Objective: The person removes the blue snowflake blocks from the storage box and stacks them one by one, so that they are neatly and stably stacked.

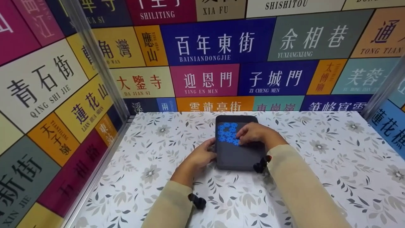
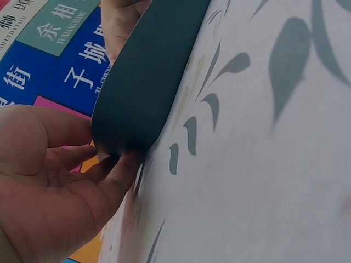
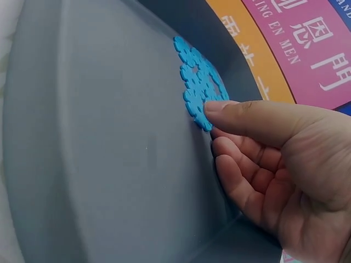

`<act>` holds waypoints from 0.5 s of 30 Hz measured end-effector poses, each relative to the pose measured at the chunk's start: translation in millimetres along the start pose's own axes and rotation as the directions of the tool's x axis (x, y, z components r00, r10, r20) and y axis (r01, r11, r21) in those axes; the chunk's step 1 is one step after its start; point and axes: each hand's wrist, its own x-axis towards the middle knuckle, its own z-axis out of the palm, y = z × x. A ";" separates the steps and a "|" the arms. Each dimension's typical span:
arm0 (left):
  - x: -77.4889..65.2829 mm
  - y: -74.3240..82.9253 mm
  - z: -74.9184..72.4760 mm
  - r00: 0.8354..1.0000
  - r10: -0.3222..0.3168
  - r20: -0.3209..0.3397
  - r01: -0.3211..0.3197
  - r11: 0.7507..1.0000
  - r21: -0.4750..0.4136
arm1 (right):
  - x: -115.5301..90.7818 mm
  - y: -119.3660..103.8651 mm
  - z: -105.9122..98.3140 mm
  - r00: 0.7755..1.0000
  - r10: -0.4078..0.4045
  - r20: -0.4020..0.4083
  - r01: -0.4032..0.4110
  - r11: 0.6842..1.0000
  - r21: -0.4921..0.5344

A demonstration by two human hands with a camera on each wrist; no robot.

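A dark grey rectangular tray [image 1: 235, 158] sits on the table, seen from inside in the right wrist view. My left hand [image 1: 201, 154] grips its left side, thumb and fingers on either side of the rim [image 2: 148, 71] in the left wrist view. Toward the far left of the tray is a flat cluster of blue flower-shaped pieces [image 1: 228, 134], apparently joined together. The right hand [image 1: 254, 133] pinches the near right edge of these pieces [image 3: 192, 82] with its thumb on top; the fingertips beneath are partly hidden.
A white tablecloth [image 1: 152, 190] with grey leaves and flowers covers the table. Beyond its far edge stands a wall of coloured panels [image 1: 218, 41] bearing Chinese characters. Another such wall [image 1: 44, 85] rises at the left, with a metal strip [image 1: 101, 57] at the corner.
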 end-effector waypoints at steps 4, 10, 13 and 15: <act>-0.3 -0.7 -1.3 1.000 0.014 0.009 -0.014 1.000 -0.004 | 3.6 -0.8 1.0 1.000 -0.009 0.009 0.009 0.997 -0.079; -0.2 -0.8 -1.2 1.000 0.013 0.010 -0.013 1.000 -0.013 | 6.1 -1.4 3.4 1.000 -0.005 0.000 0.005 0.992 -0.123; -0.1 -0.4 -0.3 1.000 -0.004 0.020 0.005 0.998 -0.060 | 4.0 -1.5 3.9 1.000 -0.018 -0.003 0.017 0.993 -0.120; 0.2 -0.3 0.3 1.000 -0.010 0.028 0.012 0.996 -0.086 | 2.1 -1.5 3.9 1.000 -0.024 -0.007 0.023 0.994 -0.109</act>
